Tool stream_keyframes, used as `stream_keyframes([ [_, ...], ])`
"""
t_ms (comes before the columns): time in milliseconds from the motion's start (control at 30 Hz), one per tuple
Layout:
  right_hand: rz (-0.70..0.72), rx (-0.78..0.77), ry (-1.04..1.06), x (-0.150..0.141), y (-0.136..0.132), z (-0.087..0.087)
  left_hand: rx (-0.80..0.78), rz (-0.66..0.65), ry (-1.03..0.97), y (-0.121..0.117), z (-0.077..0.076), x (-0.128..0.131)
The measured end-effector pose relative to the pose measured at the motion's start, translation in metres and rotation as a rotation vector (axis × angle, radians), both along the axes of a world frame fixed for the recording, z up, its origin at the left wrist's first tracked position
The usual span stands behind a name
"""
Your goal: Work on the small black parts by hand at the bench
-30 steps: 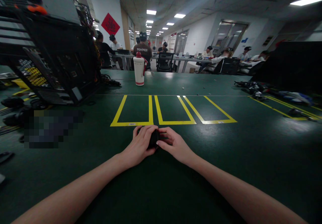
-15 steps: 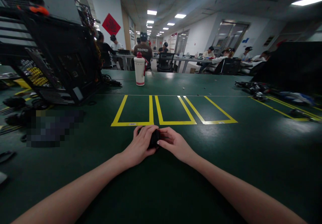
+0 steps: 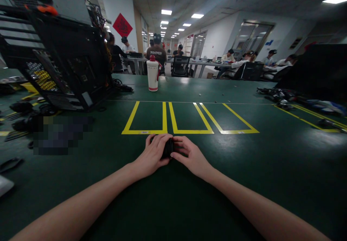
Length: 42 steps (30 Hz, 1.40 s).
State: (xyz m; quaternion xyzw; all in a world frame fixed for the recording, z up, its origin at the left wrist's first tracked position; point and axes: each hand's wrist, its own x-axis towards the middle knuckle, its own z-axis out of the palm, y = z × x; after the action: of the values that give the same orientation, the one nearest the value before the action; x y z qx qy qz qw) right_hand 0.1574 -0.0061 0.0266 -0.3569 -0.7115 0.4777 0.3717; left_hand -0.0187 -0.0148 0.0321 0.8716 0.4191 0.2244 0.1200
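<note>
Head view: both my hands meet over a small black object (image 3: 167, 149) on the dark green desk mat (image 3: 244, 168), near the middle of the desk's near edge and just short of the three yellow taped rectangles (image 3: 189, 120). My left hand (image 3: 153, 154) curls over its left side with fingers closed on it, while my right hand (image 3: 189, 156) pinches its right side with thumb and fingertips, so it is mostly hidden. Further back, a white cylindrical bottle with a red cap (image 3: 153, 73) stands upright toward the far edge, and an open black computer case (image 3: 62, 60) sits at the left side.
</note>
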Motion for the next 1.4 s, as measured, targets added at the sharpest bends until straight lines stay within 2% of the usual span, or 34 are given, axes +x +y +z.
stream_keyframes([
  [133, 0.018, 0.076, -0.007, 0.000, -0.002, -0.001, 0.010, 0.001, -0.006, 0.002, -0.005, 0.000],
  [300, 0.044, -0.043, 0.082, -0.003, -0.002, -0.005, 0.028, 0.022, -0.009, 0.005, -0.012, 0.000],
  [467, -0.018, -0.087, 0.077, -0.004, -0.001, -0.003, 0.014, 0.010, -0.006, 0.003, -0.007, 0.000],
  [633, 0.030, -0.091, 0.060, -0.001, 0.000, -0.002, -0.005, 0.008, 0.007, 0.000, -0.001, -0.001],
  [833, 0.053, -0.115, 0.135, -0.003, 0.000, -0.009, 0.029, 0.007, -0.012, 0.004, -0.009, 0.000],
  [1000, 0.026, -0.118, 0.122, -0.003, 0.000, -0.006, 0.058, 0.020, -0.029, 0.007, -0.017, 0.000],
  [1133, 0.015, -0.083, 0.057, -0.001, 0.000, -0.005, 0.038, 0.011, -0.024, 0.006, -0.016, 0.000],
  [1267, 0.035, -0.044, 0.117, -0.002, -0.001, -0.007, 0.050, 0.022, -0.024, 0.006, -0.016, 0.000],
  [1400, 0.042, -0.072, 0.144, -0.004, -0.003, -0.008, 0.040, 0.010, -0.022, 0.006, -0.015, 0.000],
])
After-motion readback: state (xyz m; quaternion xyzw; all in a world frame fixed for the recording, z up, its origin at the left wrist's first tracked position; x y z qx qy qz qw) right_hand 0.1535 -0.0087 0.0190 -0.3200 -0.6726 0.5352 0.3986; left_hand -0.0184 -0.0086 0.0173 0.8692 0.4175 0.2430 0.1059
